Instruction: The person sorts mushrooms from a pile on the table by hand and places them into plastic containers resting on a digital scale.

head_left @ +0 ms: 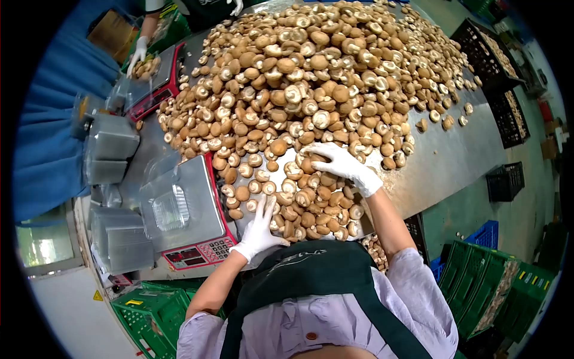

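Note:
A large heap of shiitake mushrooms (287, 78) covers the metal table, and a smaller cluster of mushrooms (314, 209) lies right in front of my apron. My left hand (260, 232), in a white glove, rests at the cluster's left edge with its fingers stretched out against the mushrooms. Also gloved in white, my right hand (345, 166) reaches over the cluster's far side, fingers apart and touching mushroom caps. Neither hand visibly holds a mushroom. Left of them is a red scale (200, 254) with an open clear plastic box (170, 206) on its plate.
Stacks of clear boxes (119, 239) stand at the left edge. Farther back, a co-worker's gloved hand (139, 55) is at mushrooms on a second scale (158, 99). Black crates (487, 57) and green crates (478, 281) stand to the right. Another green crate (149, 308) is lower left.

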### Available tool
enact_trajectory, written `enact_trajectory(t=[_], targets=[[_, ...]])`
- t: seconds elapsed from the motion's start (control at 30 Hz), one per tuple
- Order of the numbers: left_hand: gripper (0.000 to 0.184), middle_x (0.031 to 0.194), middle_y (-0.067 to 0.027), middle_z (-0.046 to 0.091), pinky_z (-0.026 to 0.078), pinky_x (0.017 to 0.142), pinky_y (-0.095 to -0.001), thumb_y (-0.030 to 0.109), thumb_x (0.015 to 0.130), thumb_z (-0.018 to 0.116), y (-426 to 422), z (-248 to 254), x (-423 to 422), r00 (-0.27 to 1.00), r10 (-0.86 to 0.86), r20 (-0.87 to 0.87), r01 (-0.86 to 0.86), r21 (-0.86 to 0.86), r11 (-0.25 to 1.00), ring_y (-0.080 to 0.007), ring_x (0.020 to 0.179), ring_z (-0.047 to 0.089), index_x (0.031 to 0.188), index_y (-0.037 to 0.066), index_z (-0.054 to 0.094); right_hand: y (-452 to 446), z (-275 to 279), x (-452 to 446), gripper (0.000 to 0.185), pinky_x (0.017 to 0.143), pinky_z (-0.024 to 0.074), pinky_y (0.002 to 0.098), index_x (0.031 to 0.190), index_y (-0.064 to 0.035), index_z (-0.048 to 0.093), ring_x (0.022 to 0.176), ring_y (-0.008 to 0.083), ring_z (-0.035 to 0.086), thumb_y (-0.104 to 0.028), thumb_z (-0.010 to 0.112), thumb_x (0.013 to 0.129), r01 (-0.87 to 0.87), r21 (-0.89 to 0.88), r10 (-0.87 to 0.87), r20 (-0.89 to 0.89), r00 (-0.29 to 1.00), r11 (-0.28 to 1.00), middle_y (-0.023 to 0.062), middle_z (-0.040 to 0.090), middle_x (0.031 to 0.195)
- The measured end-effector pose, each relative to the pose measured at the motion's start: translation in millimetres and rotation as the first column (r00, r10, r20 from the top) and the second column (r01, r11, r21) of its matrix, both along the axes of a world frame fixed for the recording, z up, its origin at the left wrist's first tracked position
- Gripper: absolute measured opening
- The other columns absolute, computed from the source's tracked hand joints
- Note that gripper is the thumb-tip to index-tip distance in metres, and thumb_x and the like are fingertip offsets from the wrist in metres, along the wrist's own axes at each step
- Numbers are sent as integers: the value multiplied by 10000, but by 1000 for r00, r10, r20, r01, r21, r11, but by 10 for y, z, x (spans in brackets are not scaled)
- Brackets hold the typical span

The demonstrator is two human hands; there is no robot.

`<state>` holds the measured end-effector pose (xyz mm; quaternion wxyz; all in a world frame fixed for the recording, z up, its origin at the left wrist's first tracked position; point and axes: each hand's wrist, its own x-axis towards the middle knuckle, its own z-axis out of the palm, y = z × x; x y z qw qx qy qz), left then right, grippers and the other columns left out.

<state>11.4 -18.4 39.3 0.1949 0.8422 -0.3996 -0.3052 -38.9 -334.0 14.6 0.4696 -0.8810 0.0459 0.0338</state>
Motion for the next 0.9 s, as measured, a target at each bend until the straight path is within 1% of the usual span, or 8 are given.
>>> enact_trajectory(t=[0.1, 0.23, 0.27, 0.33, 0.4, 0.5, 0.63, 0.9], targets=[[1216, 1541, -218, 80, 343, 1082, -427, 297, 526, 863, -80, -228, 67, 996, -20, -83, 4, -185, 983, -409, 1371, 263, 1494, 121, 149, 62, -149, 47, 521, 981, 414, 419, 1224, -162, 591, 1128, 337, 508, -502, 599, 829, 37, -126, -24, 105, 994, 991, 102, 550, 1275], [1329, 1529, -246, 100, 221, 1143, -422, 369, 445, 918, -145, -296, 80, 993, -42, -112, 11, -264, 964, -381, 1422, 132, 1486, 69, 150, 159, -119, -38, 538, 949, 435, 454, 1221, -187, 592, 1106, 331, 520, -503, 616, 786, 77, -187, -53, 126, 991, 979, 99, 560, 1262], [1331, 1530, -246, 98, 206, 1147, -423, 371, 443, 918, -125, -316, 54, 992, -51, -114, 18, -273, 962, -378, 1423, 129, 1484, 59, 150, 127, -129, -64, 543, 959, 424, 478, 1227, -205, 597, 1117, 345, 511, -505, 615, 774, 27, -206, -28, -4, 1000, 978, 135, 538, 1291], [1337, 1531, -248, 94, 173, 1155, -427, 378, 437, 918, -126, -307, -13, 990, -75, -121, 40, -272, 962, -373, 1426, 120, 1477, 36, 151, 208, -231, -140, 584, 977, 407, 489, 1216, -189, 614, 1154, 385, 471, -514, 637, 731, 56, -262, -41, 63, 997, 963, 206, 506, 1312], [1315, 1512, -244, 141, 195, 1150, -424, 378, 440, 917, -213, -281, -66, 989, -106, -103, 74, -283, 956, -376, 1414, 156, 1471, 37, 174, 293, -270, -170, 565, 1035, 356, 463, 1174, -123, 631, 1218, 402, 407, -475, 667, 733, 69, -278, -55, 59, 997, 958, 178, 476, 1333], [1282, 1477, -234, 199, 231, 1137, -423, 379, 450, 914, -362, -289, -105, 985, -144, -97, 111, -288, 951, -381, 1386, 217, 1461, 40, 202, 486, -180, -173, 545, 1040, 357, 446, 1184, -172, 632, 1252, 397, 389, -493, 647, 743, 144, -383, -135, 49, 990, 912, 195, 471, 1326], [1232, 1431, -218, 253, 280, 1112, -427, 388, 465, 912, -451, -320, -171, 984, -167, -67, 137, -328, 935, -379, 1345, 288, 1444, 47, 246, 440, -210, -243, 459, 853, 488, 489, 1124, -168, 652, 1105, 358, 515, -399, 628, 728, 123, -419, -128, 17, 992, 900, 131, 616, 1072], [1078, 1424, -189, 345, 293, 1107, -410, 338, 508, 895, -764, -283, -357, 946, -266, -184, 182, -377, 908, -344, 1337, 328, 1395, 39, 361, 264, -219, -756, 363, 741, 517, 454, 1050, -181, 676, 920, 333, 610, -336, 629, 724, 244, -305, -221, 110, 969, 920, 136, 648, 960]])
